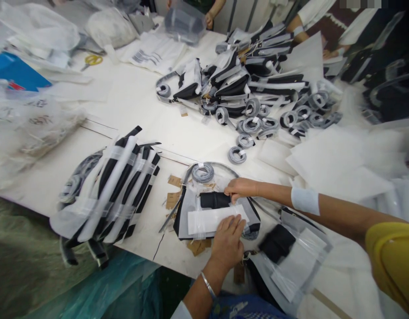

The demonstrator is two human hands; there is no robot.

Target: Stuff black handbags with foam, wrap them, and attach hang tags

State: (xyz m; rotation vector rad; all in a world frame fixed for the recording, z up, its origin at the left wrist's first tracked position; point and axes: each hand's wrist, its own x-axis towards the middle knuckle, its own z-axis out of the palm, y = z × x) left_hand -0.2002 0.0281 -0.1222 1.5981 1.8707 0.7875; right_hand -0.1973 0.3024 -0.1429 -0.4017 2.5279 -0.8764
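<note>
A grey handbag with black side edges (186,221) lies on the table, its strap looped at the top. Across its middle is a black folded piece with a band around it (211,200), and below that a white padding strip (200,221) under clear film. My left hand (228,241) lies flat on the strip, fingers stretched out. With curled fingers, my right hand (241,188) pinches the right end of the black piece; the fingertips are partly hidden. A grey wrapped strap coil (203,173) rests above it. Another wrapped handbag (290,252) lies at the lower right.
Wrapped bags stand in a row (114,190) at the left. A big heap of bags (231,79) and loose strap coils (252,125) fill the far side. White sheets (340,159) lie at right, yellow scissors (93,60) at back left. Two other people work across the table.
</note>
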